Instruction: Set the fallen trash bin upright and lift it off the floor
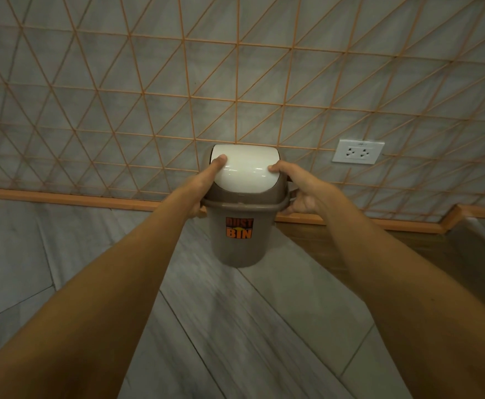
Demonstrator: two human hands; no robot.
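The trash bin (237,249) is small, grey-brown, with a white swing lid and an orange "DUST BIN" sticker. It stands upright in the air, its base above the grey floor, in the middle of the head view. My left hand (204,187) grips its left rim, thumb resting on the white lid. On the right side my right hand (300,191) holds the rim and side handle, with the thumb on the lid's edge. Both arms are stretched out in front of me.
A grey tiled wall (149,82) with orange grout lines rises just behind the bin. A white double wall socket (357,151) sits to the right. An orange skirting board (63,198) runs along the floor; a brown wooden strip (408,249) lies at right.
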